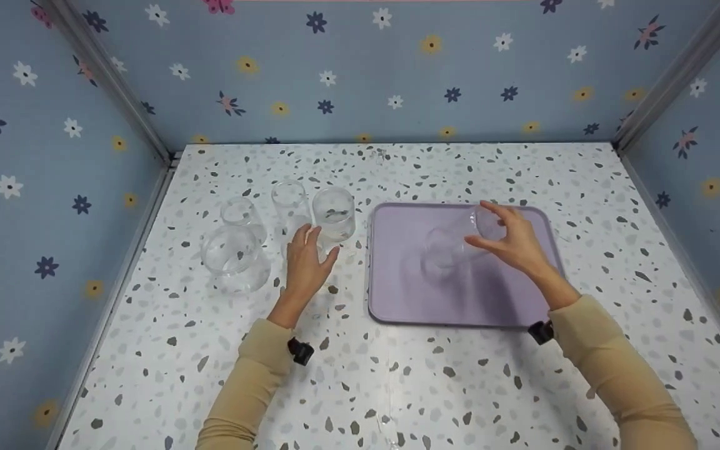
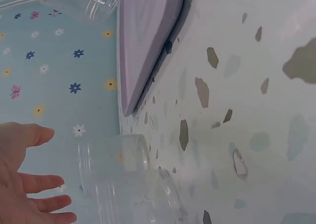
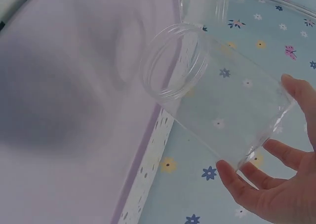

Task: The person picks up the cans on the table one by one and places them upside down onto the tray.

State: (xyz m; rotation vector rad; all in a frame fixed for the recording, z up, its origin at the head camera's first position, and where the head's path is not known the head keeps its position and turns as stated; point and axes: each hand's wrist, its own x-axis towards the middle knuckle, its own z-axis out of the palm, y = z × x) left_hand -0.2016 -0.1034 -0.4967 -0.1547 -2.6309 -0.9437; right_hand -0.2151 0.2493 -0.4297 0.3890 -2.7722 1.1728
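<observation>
In my right hand (image 1: 513, 240) is a clear jar (image 3: 222, 100), held by its base between thumb and fingertips. The jar is tilted over the purple tray (image 1: 391, 300), its threaded rim pointing down and to the left. My left hand (image 1: 307, 259) hovers at the near side of the clear jars on the left, fingers spread and apart from one another in the left wrist view. Nearest to it are a tall clear jar (image 1: 290, 200) and a wider clear jar (image 1: 335, 219). The hand partly hides another transparent shape beneath it.
Farther left stand a small clear jar (image 1: 241, 212) and a wide clear jar (image 1: 232, 253). The speckled white table (image 1: 347, 387) is bounded by flower-patterned panels (image 1: 360, 75) at the back and both sides. A black wrist device (image 1: 300, 351) sits at the left sleeve.
</observation>
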